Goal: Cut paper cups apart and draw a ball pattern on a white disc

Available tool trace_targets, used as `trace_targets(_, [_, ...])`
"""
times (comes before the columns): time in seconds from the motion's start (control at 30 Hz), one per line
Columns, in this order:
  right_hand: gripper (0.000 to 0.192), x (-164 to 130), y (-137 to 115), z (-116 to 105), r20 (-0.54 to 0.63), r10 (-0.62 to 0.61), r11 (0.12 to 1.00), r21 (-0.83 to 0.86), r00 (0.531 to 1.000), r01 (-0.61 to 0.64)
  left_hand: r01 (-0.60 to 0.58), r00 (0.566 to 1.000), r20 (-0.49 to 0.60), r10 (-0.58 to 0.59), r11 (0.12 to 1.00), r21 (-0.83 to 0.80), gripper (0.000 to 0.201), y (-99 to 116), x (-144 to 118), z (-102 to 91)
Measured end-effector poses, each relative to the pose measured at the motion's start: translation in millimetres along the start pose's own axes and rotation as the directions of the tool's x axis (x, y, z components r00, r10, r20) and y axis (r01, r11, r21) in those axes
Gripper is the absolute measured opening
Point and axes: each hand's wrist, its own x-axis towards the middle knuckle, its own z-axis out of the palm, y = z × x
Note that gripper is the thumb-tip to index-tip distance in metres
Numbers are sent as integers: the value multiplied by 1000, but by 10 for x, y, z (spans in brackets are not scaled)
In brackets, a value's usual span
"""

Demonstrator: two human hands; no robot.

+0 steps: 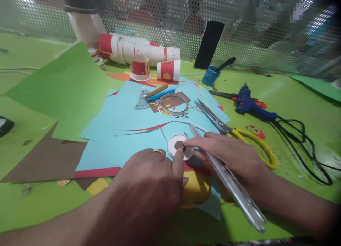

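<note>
A round white disc [172, 154] with a small dark brown angular paper piece [179, 145] on it lies over light blue paper [128, 146]. My left hand [149, 178], with a ring on one finger, has its fingers curled. Its index fingertip presses the brown piece at the disc. My right hand [231, 157] holds a silver utility knife [231, 187], blade end pointing away from me. The right index fingertip also touches the brown piece. Thin red and white strips [149, 128] curl just beyond the disc. Scissors with yellow handles [255, 146] rest by my right hand.
A blue glue gun [250, 105] and its black cable [301, 146] lie at right. Farther back are stacked paper cups [135, 48], a phone [209, 43] and a blue pot [210, 77]. A protractor [142, 100], pens [161, 95] and a clear ring [163, 109] lie centrally.
</note>
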Motion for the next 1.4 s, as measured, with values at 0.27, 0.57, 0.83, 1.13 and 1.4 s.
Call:
trace_targets(0.27, [30,2,4,-1,8,-7,1000,11,1000,7,-9,1000,10,9,1000,-22,21,5,3,-22])
trace_targets(0.57, [30,-15,1,2,14,-7,1000,9,1000,7,-18,997,-82,16,1000,-14,25,13,1,1])
trace_targets(0.83, [32,1,-11,0,18,-21,1000,-5,1000,21,-24,997,-71,23,1000,-19,23,-2,-5,-30])
trace_targets(1.13, [27,-14,-16,9,3,0,1000,-13,1000,0,-11,999,-49,10,1000,-5,18,22,-6,3])
trace_targets(1.4, [29,12,-19,-1,17,-16,1000,6,1000,16,-35,999,-8,35,999,5,38,18,-11,8])
